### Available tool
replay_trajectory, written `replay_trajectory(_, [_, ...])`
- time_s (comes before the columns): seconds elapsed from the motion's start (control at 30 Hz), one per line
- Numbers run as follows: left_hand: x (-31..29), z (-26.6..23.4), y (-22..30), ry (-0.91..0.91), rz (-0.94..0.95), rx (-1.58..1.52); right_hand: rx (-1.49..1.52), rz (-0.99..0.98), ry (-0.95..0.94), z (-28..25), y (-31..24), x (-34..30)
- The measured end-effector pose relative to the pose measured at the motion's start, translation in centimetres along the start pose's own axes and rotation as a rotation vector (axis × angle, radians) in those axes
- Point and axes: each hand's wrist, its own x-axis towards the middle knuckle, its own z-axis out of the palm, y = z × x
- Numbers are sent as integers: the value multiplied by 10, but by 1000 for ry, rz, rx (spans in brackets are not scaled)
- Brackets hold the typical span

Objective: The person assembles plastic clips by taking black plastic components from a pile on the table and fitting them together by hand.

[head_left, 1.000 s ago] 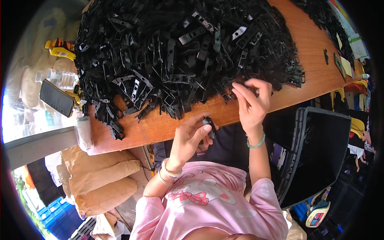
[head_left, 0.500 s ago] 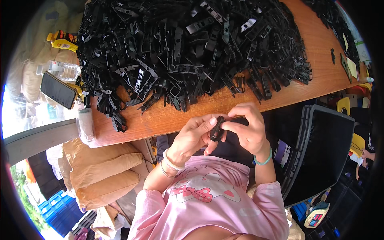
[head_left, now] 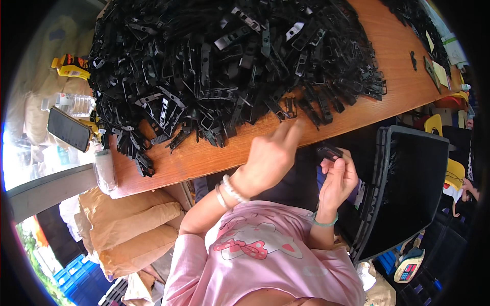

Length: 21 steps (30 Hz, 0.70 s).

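A large heap of black plastic clip-like parts (head_left: 204, 66) covers much of the wooden table (head_left: 245, 140). My left hand (head_left: 270, 160) reaches over the table's near edge, its fingers stretched toward the heap's front fringe. Those fingertips are blurred, and nothing shows in them. Lower and to the right, my right hand (head_left: 338, 178) is closed on one small black plastic part (head_left: 329, 152), pinched between thumb and fingers just off the table edge. The fingers partly cover this part.
At the left are a phone (head_left: 68, 129), a clear bottle (head_left: 76, 104) and a capped jar (head_left: 104, 171). Brown paper sacks (head_left: 132, 229) stand below them. A big black crate (head_left: 408, 188) is on the right, with another person's arm (head_left: 469, 189) beyond it.
My hands have parted. The black part is now in my right hand alone, which moved lower right; my left hand let go and moved toward the heap. The view shifted slightly.
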Motion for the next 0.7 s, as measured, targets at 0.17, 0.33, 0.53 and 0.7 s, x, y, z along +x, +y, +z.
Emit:
replay_trajectory(0.17, [27, 19, 11, -253, 39, 506, -53, 23, 49, -14, 11, 2])
replay_trajectory(0.33, [18, 22, 7, -189, 24, 233, 17, 89, -1, -18, 18, 3])
replay_trajectory(0.53, [-6, -12, 14, 39, -282, -454, 150, 48, -146, -27, 14, 4])
replay_trajectory(0.7, [-11, -39, 4, -328, -842, -1224, -2, 128, -301, -10, -7, 9])
